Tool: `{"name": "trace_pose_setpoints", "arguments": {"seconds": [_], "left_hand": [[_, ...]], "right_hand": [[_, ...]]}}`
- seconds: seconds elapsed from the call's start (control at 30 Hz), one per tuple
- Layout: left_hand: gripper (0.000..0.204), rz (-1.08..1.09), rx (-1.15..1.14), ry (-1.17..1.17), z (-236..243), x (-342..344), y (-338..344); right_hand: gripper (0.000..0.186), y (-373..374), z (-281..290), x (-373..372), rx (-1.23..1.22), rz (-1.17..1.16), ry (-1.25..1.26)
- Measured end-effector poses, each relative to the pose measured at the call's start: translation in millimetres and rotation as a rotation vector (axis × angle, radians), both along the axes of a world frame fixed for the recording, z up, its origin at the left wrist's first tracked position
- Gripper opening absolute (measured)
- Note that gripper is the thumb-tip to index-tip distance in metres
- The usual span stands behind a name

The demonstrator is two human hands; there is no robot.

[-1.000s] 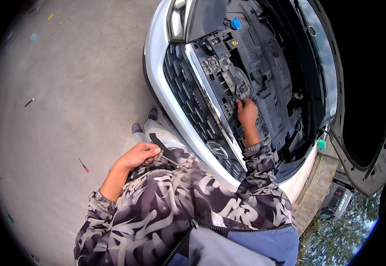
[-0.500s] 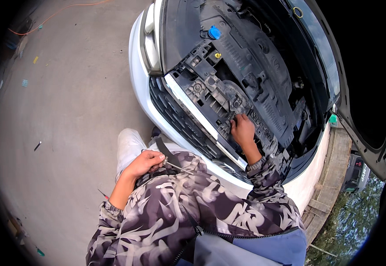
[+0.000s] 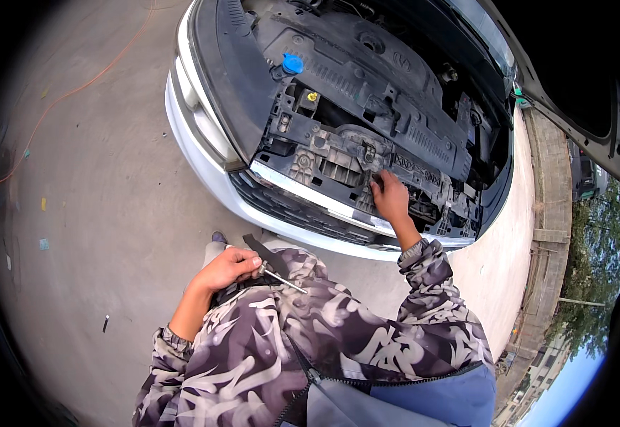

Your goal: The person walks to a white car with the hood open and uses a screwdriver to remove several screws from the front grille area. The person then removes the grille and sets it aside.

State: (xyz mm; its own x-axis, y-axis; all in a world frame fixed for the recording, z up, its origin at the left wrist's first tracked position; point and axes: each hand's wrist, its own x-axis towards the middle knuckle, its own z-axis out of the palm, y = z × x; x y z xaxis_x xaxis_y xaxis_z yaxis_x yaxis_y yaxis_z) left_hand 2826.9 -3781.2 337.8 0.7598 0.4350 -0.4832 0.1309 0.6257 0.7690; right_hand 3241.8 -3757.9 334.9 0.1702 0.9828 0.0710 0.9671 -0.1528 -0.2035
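My left hand [image 3: 230,269] is closed, held before my lap. From between its thumb and fingers a slim metal rod [image 3: 286,281] sticks out to the right, with a thicker end at the thumb. A flat black strip [image 3: 263,252] rises just beyond these fingers; whether the hand holds it too I cannot tell. My right hand [image 3: 393,200] reaches over the car's grille to the dusty front panel [image 3: 340,169] of the engine bay. Its fingers are curled down at the panel beside the latch area, and what they grip, if anything, is hidden.
The white car's bumper [image 3: 206,162] and dark grille [image 3: 292,212] stand between me and the engine bay. A blue cap [image 3: 292,64] and a yellow dipstick handle [image 3: 312,96] show by the engine cover [image 3: 367,60]. The raised hood [image 3: 580,114] hangs at right; an orange hose [image 3: 75,89] crosses the floor.
The view has turned, so the car appears swung round and lower left. My right hand stays at the front panel with curled fingers, and the left still holds the rod.
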Motion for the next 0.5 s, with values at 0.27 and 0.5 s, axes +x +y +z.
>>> {"name": "trace_pose_setpoints", "arguments": {"seconds": [0.27, 0.5], "left_hand": [[0.034, -0.050, -0.026, -0.004, -4, -22, 21], [0.036, -0.056, -0.004, -0.010, 3, -24, 32]], "right_hand": [[0.015, -2, -10, -10, 0.007, -0.115, -0.088], [0.017, -4, -1, -17, 0.026, -0.125, -0.022]]}}
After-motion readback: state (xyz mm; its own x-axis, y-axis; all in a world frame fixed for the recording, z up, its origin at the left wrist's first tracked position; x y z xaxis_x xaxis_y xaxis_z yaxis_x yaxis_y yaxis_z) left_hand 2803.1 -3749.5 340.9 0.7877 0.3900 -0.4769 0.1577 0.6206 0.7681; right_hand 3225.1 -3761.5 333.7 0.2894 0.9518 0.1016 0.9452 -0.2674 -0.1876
